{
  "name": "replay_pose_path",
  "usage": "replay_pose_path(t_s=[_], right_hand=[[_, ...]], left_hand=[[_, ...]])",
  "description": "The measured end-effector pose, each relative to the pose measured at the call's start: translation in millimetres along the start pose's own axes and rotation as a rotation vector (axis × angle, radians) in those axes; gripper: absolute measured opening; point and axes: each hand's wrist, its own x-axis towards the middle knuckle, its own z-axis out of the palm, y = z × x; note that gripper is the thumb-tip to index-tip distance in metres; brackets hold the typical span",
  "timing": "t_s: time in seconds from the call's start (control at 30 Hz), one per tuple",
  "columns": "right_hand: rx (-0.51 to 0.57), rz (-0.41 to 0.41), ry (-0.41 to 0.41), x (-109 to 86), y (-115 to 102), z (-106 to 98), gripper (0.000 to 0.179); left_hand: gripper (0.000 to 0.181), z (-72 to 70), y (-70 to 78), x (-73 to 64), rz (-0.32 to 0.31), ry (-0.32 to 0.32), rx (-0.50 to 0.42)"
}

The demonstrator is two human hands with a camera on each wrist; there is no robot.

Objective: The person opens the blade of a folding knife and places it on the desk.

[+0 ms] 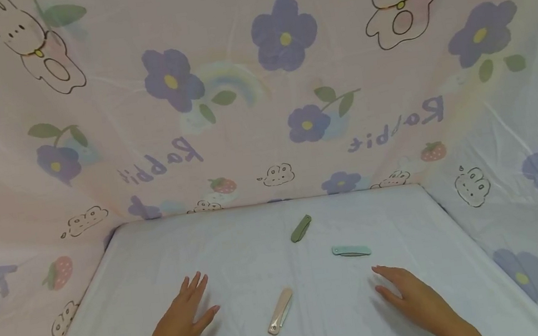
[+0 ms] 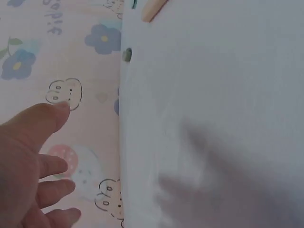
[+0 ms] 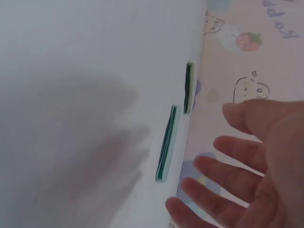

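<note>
Three folded pocket knives lie apart on the white table. The pale pink knife (image 1: 280,312) is nearest the front, slanted, with a thin strip of its blade showing along one side. To its right and farther back lies the mint green knife (image 1: 352,251), roughly sideways. Farthest back is the olive green knife (image 1: 301,228). My left hand (image 1: 180,316) hovers left of the pink knife, fingers extended and thumb apart, holding nothing. My right hand (image 1: 412,293) hovers just in front and to the right of the mint knife, its fingers spread and bare in the right wrist view.
A white cloth covers the table (image 1: 158,249). Pinkish fabric walls (image 1: 226,22) printed with rabbits, purple flowers and strawberries rise behind it and along both sides. Shadows of the hands fall on the cloth.
</note>
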Motion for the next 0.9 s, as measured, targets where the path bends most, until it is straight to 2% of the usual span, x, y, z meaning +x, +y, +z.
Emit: replay_pose_path(t_s=[0.13, 0.3, 0.43, 0.6, 0.73, 0.9], right_hand=[[0.115, -0.022, -0.043, -1.5, -10, 6, 0.040], [0.246, -0.130, -0.089, 0.5, -19, 12, 0.038], [0.359, -0.154, -0.136, 3.0, -25, 15, 0.039], [0.631, -0.110, -0.260, 4.4, -29, 20, 0.039], [0.836, -0.043, -0.341, 6.4, -35, 27, 0.041], [0.997, 0.041, -0.403, 8.9, -47, 37, 0.044]], left_hand=[[0.061, 5.0, 7.8, 0.1, 0.001, 0.029, -0.012], [0.048, 10.7, 17.9, 1.5, -0.003, 0.088, -0.027], [0.038, 13.7, 26.1, 5.2, 0.004, 0.095, -0.052], [0.033, 19.3, 35.1, 8.9, 0.027, 0.053, -0.114], [0.030, 25.4, 41.2, 12.3, 0.017, -0.010, -0.172], [0.031, 35.5, 46.2, 17.8, 0.003, -0.099, -0.273]])
